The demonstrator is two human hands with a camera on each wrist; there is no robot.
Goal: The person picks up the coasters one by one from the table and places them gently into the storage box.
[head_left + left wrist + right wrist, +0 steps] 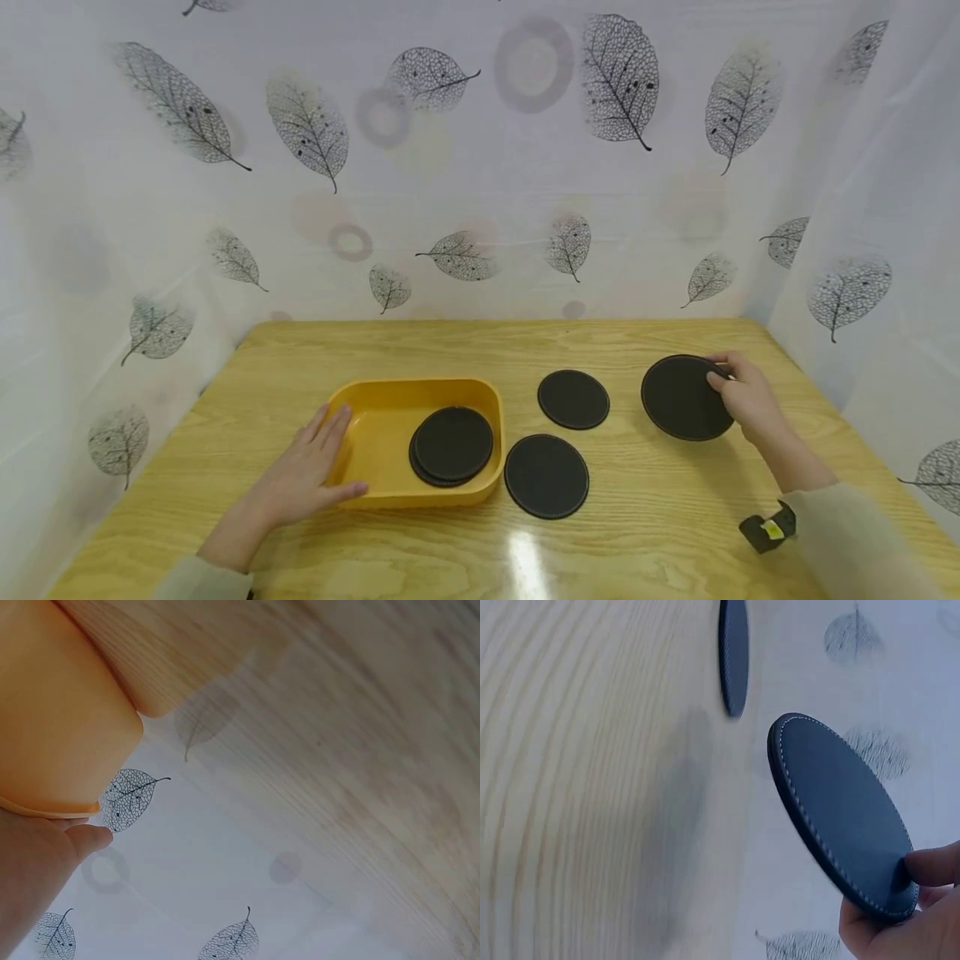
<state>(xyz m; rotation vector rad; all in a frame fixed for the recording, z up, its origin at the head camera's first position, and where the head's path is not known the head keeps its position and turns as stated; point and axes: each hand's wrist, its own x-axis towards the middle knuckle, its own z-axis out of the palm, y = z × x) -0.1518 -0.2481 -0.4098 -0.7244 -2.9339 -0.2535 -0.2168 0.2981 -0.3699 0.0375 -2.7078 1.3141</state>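
Observation:
A round black coaster [687, 397] with pale edge stitching is pinched at its right edge by my right hand [750, 402], thumb on top. It is held tilted above the table, its shadow below it, and the right wrist view shows the coaster [840, 814] from the side. My left hand [303, 471] rests on the left end of a yellow plastic tray [416, 502], fingers spread over the rim and thumb along the front edge. Inside the tray, toward the right, lie overlapping black coasters [453, 443]. The left wrist view catches only part of this hand [37, 859] against the tray.
Right of the tray, two more black coasters lie flat on the wooden table: a back coaster [573, 400] and a front coaster [547, 477]. A white leaf-patterned curtain [480, 183] hangs behind the table and along both sides. A dark strap device [767, 528] sits at my right wrist.

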